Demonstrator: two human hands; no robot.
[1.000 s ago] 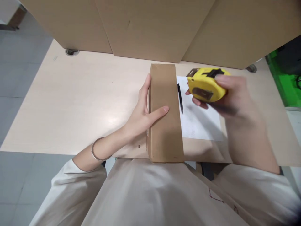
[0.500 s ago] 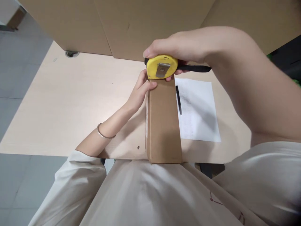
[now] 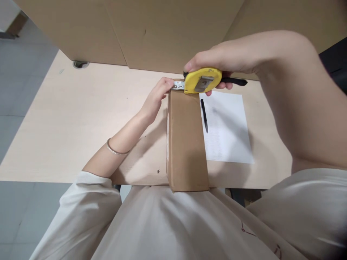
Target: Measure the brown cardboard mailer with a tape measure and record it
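A long brown cardboard box (image 3: 186,141) lies lengthwise on the pale wooden desk (image 3: 81,119), its near end at the desk's front edge. My right hand (image 3: 217,61) grips a yellow tape measure (image 3: 202,80) at the box's far right corner. A short length of tape blade (image 3: 179,85) runs left from it along the box's far edge. My left hand (image 3: 155,99) pinches the blade's tip at the far left corner of the box. A bracelet sits on my left wrist.
A white printed sheet (image 3: 226,126) lies right of the box with a black pen (image 3: 204,115) on its left edge. Brown cardboard panels (image 3: 151,32) stand along the desk's back. A round cable hole (image 3: 79,64) is at the far left. Grey floor lies left.
My right hand carried the tape measure from above the sheet to the box's far edge, then slid right, drawing the blade out. My left hand moved up the box's side and pinched the blade's tip.
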